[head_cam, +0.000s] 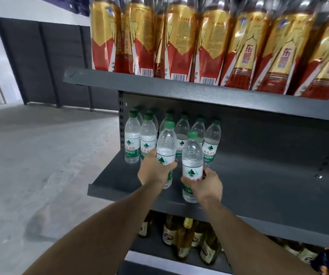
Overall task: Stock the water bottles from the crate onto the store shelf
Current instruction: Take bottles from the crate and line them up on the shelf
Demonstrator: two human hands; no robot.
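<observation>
My left hand (154,170) grips a clear water bottle (166,144) with a green cap, held upright over the middle shelf (258,175). My right hand (206,184) grips a second water bottle (192,155) of the same kind, upright near the shelf's front edge. Behind both, several matching water bottles (138,139) stand in rows at the shelf's left end. The crate is out of view.
The top shelf (179,88) carries a row of red-and-gold drink bottles (209,40). Below, brown and gold glass bottles (187,239) stand on the lower shelf. The middle shelf's right part is bare dark metal. Grey concrete floor (40,165) lies to the left.
</observation>
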